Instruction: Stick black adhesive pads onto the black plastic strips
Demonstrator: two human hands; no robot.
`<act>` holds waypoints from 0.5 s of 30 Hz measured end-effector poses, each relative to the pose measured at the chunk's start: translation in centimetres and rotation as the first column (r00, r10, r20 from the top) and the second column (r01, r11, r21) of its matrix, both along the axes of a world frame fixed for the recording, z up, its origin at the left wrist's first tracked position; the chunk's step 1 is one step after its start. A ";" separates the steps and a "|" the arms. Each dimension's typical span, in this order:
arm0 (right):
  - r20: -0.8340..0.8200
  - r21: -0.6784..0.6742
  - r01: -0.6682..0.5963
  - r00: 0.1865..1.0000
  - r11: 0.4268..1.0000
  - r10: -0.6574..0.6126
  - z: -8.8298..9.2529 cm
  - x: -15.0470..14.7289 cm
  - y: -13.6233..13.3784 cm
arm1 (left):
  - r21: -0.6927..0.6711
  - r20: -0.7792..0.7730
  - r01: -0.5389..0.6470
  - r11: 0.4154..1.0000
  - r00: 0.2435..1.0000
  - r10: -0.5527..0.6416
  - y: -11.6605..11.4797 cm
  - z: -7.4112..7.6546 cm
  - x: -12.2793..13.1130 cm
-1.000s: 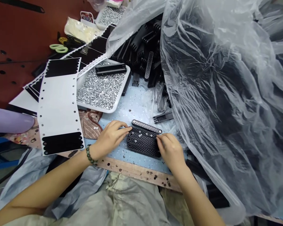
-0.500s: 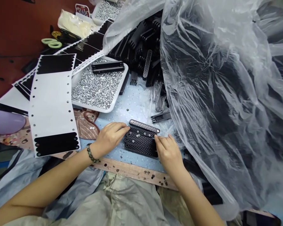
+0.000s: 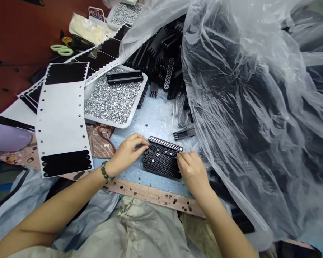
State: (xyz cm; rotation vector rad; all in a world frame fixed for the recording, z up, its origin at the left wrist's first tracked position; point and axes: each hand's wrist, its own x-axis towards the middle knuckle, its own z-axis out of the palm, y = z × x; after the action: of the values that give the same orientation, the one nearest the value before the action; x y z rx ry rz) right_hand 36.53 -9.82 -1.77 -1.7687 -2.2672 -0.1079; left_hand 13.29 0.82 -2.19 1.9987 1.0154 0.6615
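Several black plastic strips with a lattice face (image 3: 163, 166) lie side by side on the light-blue mat. Small shiny metal pieces like nuts or washers (image 3: 158, 154) rest on their upper faces. At the strips' left end is my left hand (image 3: 127, 152), thumb and index tip pinched together over the edge; anything between them is too small to make out. My right hand (image 3: 192, 170) has its fingers curled closed against the strips' right end. The farthest lattice strip (image 3: 165, 143) lies slightly apart, at an angle to the others.
A white tray (image 3: 123, 125) of small metal pieces stands beyond my left hand, with black parts (image 3: 125, 76) across it. White-and-black perforated sheets (image 3: 61, 118) lie to the left, green-handled scissors (image 3: 61, 50) behind. Clear plastic sheeting (image 3: 239, 107) covers the right, beside piled black parts (image 3: 157, 53).
My left hand has risen slightly, its index finger more arched, with the tips still at the strips' left end. My right hand has barely moved. The whole view has shifted a little.
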 end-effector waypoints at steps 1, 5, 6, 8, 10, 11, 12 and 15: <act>0.043 0.002 -0.046 0.998 0.999 0.046 0.1 0.2 -0.1 | -0.049 0.012 -0.010 0.999 1.000 0.011 0.1 0.0 0.1; 0.093 0.004 -0.132 0.987 0.991 0.131 0.5 1.0 -0.3 | -0.279 0.000 -0.070 0.958 0.997 0.073 0.8 -0.2 0.3; 0.060 0.000 -0.122 0.991 0.993 0.121 0.5 1.1 -0.3 | -0.333 0.004 -0.070 0.940 0.997 0.076 1.0 -0.3 0.3; -0.069 -0.027 -0.064 0.996 0.998 0.062 0.4 1.3 -0.1 | -0.427 0.050 -0.024 0.904 0.997 0.050 1.4 -0.4 0.2; -0.206 -0.065 0.004 0.978 0.998 -0.017 0.1 1.3 0.1 | -0.494 0.111 0.049 0.868 0.994 0.006 1.7 -0.5 0.1; -0.251 -0.078 0.028 0.967 0.997 -0.047 0.0 1.2 0.2 | -0.513 0.129 0.075 0.855 0.992 -0.010 1.8 -0.5 0.1; -0.276 -0.084 0.042 0.959 0.996 -0.064 0.0 1.2 0.4 | -0.520 0.132 0.087 0.850 0.991 -0.021 1.9 -0.5 0.0; -0.260 -0.074 0.033 0.964 0.997 -0.051 0.1 1.2 0.8 | -0.505 0.101 0.065 0.861 0.995 -0.016 1.7 -0.7 -0.1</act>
State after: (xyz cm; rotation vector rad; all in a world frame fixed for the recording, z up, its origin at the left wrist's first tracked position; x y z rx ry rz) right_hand 37.69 -9.01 -1.72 -1.7489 -2.0679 0.1877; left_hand 13.24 2.54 -2.89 1.5056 0.9678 0.4026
